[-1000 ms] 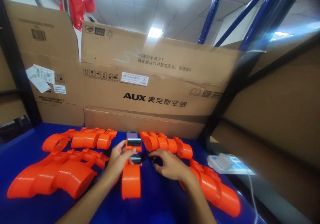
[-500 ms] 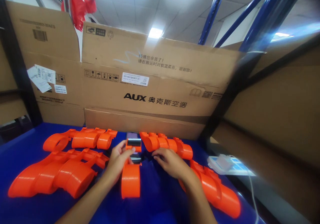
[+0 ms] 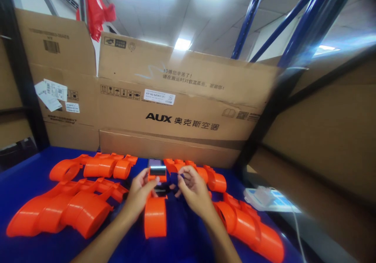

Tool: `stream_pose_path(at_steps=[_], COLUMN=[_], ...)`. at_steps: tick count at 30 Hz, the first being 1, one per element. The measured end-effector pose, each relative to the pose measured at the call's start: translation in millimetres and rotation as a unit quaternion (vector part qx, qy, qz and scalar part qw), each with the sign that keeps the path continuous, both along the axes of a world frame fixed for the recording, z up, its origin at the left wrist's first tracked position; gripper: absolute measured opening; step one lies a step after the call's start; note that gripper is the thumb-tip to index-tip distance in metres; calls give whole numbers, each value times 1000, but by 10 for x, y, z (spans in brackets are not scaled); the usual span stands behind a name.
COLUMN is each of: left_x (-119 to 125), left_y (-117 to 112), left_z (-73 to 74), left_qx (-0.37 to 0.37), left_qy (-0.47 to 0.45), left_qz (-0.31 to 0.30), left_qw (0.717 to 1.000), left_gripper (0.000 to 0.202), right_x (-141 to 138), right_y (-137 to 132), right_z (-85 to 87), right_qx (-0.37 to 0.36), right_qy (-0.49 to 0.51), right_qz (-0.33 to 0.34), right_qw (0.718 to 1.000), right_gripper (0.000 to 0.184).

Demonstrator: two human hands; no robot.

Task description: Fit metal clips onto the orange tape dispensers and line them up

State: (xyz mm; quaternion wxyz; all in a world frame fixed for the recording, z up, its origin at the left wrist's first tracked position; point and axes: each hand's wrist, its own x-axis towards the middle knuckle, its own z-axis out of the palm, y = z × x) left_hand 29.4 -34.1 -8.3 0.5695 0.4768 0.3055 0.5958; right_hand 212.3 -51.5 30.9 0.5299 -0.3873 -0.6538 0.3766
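An orange plastic part (image 3: 154, 216) with a black insert lies lengthwise on the blue table (image 3: 26, 177) in front of me. My left hand (image 3: 140, 192) grips its far end, thumb on the orange block with the dark slot (image 3: 158, 172). My right hand (image 3: 192, 188) is raised just right of that block, fingers curled in a pinch; whatever they hold is too small to make out. A phone (image 3: 154, 162) lies just behind the part.
Orange curved housings lie in groups: far left (image 3: 94, 166), near left (image 3: 61, 210), behind the hands (image 3: 205, 175) and at the right (image 3: 249, 227). AUX cardboard boxes (image 3: 182, 106) wall the back. A white-blue device with a cable (image 3: 264, 196) sits at the right.
My right hand lifted off the table surface and moved left, up toward the block end of the part, its fingers closing into a pinch. The left hand kept its grip.
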Motion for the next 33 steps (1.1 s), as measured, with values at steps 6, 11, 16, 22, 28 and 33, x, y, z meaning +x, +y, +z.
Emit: stream_pose_path(at_steps=[6, 11, 16, 22, 28, 33], left_x=[2, -16, -23, -24, -11, -7], left_y=[-16, -5, 1, -14, -40, -44], left_z=[32, 43, 35, 53, 75, 65], left_qx=[-2, 12, 18, 17, 18, 15], left_qy=[3, 20, 20, 19, 13, 25], left_qz=[-5, 2, 11, 11, 5, 3], left_qw=[1000, 1000, 1000, 1000, 1000, 1000], left_gripper=[43, 38, 38, 39, 39, 38], right_x=[-93, -142, -189, -241, -193, -165], right_y=[23, 33, 37, 2, -33, -40], right_z=[-87, -191, -221, -163, -104, -103], right_qx=[49, 109, 134, 161, 216, 234], right_qy=[15, -34, -28, -59, -166, -212], right_qz=[-42, -75, -89, -93, -124, -108], right_qw=[998, 991, 987, 981, 954, 943], right_gripper=[21, 23, 18, 10, 16, 20])
